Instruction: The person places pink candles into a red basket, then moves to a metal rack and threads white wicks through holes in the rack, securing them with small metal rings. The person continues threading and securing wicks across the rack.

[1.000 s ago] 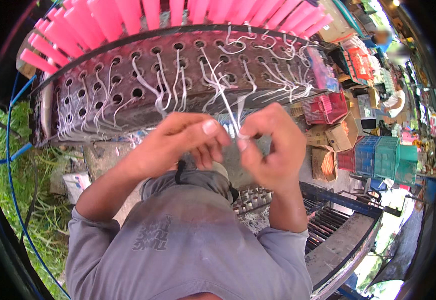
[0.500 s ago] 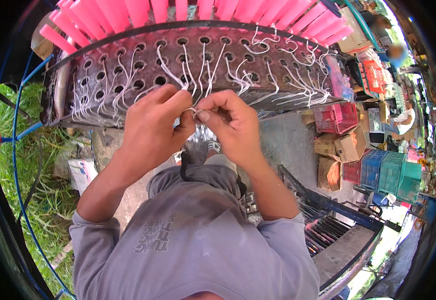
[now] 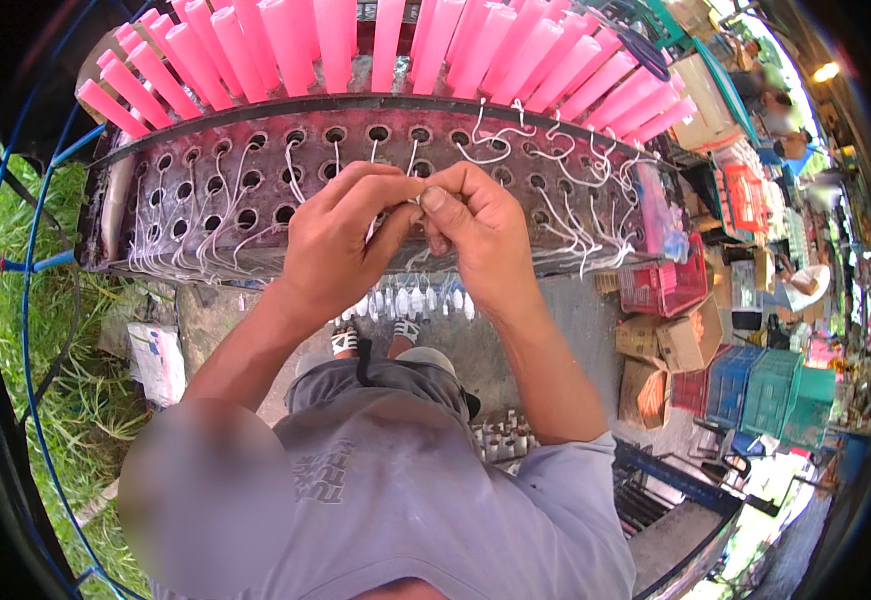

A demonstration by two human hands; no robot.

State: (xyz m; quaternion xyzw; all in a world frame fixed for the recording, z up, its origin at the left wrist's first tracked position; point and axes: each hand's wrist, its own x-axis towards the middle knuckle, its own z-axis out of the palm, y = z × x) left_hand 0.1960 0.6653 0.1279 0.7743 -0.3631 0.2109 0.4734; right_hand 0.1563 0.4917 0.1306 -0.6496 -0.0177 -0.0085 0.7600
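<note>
My left hand (image 3: pixel 341 235) is closed in a pinch, fingertips meeting those of my right hand (image 3: pixel 486 230). Between them is a short bit of thin white string (image 3: pixel 417 201), mostly hidden by the fingers. Both hands are over the near part of a dark metal mould (image 3: pixel 356 150) with rows of round holes. White strings (image 3: pixel 561 225) come out of many holes and trail over its near edge. Thick pink candles (image 3: pixel 386 50) stand in rows beyond the holes. Small white pieces (image 3: pixel 416 303) hang in a row below the near edge.
A blue tube frame (image 3: pixel 29 300) and grass lie to the left. At right are a pink crate (image 3: pixel 671 285), cardboard boxes (image 3: pixel 646 390) and blue and green crates (image 3: pixel 771 385). A dark metal frame (image 3: pixel 686 490) stands at lower right. Other people are at far right.
My view has shifted, so the candles and mould sit lower in it. My pinched hands are now farther over the holes and slightly to the right, fingertips still together.
</note>
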